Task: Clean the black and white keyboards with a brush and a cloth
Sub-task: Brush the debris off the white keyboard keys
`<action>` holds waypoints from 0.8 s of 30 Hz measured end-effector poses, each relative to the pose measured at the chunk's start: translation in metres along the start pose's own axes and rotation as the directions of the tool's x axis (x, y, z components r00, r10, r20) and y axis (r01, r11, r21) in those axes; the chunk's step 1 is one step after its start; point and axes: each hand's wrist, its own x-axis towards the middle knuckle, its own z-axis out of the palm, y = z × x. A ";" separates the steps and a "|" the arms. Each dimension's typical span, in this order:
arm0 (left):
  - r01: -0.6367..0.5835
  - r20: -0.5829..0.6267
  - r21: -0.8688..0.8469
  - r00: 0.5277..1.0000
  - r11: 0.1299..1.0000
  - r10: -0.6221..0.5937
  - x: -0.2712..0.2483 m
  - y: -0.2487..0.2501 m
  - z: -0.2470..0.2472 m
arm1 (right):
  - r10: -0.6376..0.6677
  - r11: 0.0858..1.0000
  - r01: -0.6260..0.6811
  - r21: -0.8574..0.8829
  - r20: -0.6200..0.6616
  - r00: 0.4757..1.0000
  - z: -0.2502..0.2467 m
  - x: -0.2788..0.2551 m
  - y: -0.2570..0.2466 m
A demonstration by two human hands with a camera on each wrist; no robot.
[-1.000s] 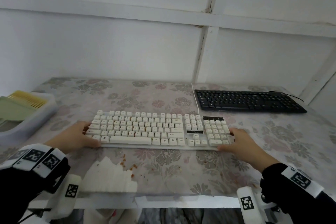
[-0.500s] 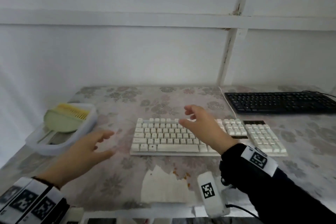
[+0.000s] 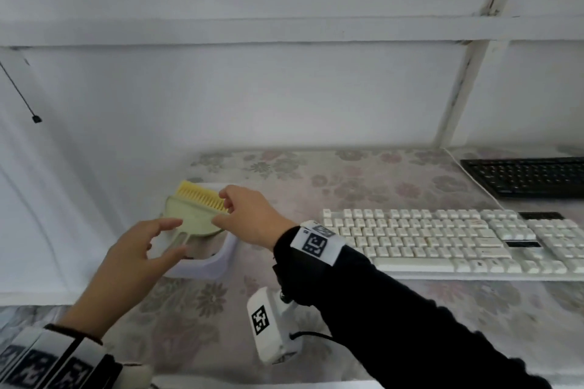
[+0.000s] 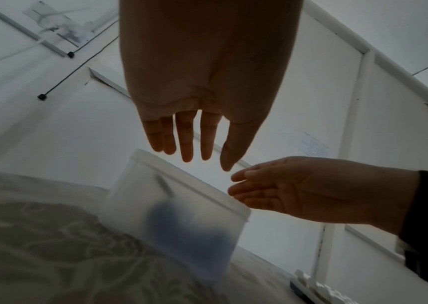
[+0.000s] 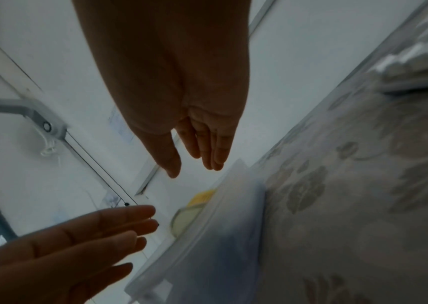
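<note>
Head view: both hands are hovering over a translucent white tub (image 3: 205,265) that is sitting on the left part of the bench (image 3: 347,186), which is wearing a flowered covering. A pale green brush (image 3: 189,215) with yellow bristles (image 3: 199,196) is lying across the top of the tub, bristle end pointing toward the wall and its handle pointing toward the person.

Right hand (image 3: 249,218): it is reaching in from the right, fingers and thumb spread apart and only slightly bent, fingertips sitting at the bristle edge of the brush. Whether they are touching the brush cannot be told from this view; the right wrist view is showing the fingers (image 5: 207,148) straight, with nothing between them.

Left hand (image 3: 139,259): it is approaching from the near left, fingers wide and relaxed, holding nothing, positioned in front of the brush handle and the near wall of the tub. The left wrist view is showing its fingers (image 4: 186,139) extended above the tub rim, apart from it.

A dark blue mass (image 4: 192,238) is showing through the tub wall in the left wrist view; too blurred to identify.

The white keyboard (image 3: 458,243) is lying flat on the bench to the right of the tub, near the front edge. The black keyboard (image 3: 531,177) is lying behind it, nearer the wall, partly cut off by the right edge of the view.
</note>
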 end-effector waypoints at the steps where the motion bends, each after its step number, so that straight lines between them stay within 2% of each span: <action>1: 0.002 -0.009 0.018 1.000 1.000 -0.002 0.002 -0.006 -0.001 | -0.011 0.999 0.011 -0.040 0.013 1.000 0.006 0.006 -0.004; 8: 0.121 0.059 -0.040 0.991 0.992 -0.119 0.013 -0.040 -0.007 | -0.075 0.940 0.133 -0.314 0.191 0.979 0.041 0.038 -0.015; 14: 0.155 0.122 -0.095 0.982 0.983 -0.143 0.014 -0.046 -0.008 | -0.202 0.850 0.268 -0.454 0.189 0.961 0.047 0.042 -0.014; 18: 0.158 0.131 -0.120 0.981 0.980 -0.142 0.014 -0.046 -0.008 | -0.204 0.783 0.291 -0.550 0.215 0.955 0.049 0.043 -0.012; 24: 0.162 0.147 -0.114 0.978 0.980 -0.145 0.017 -0.045 -0.006 | -0.315 0.743 0.327 -0.584 0.126 0.941 0.049 0.044 -0.006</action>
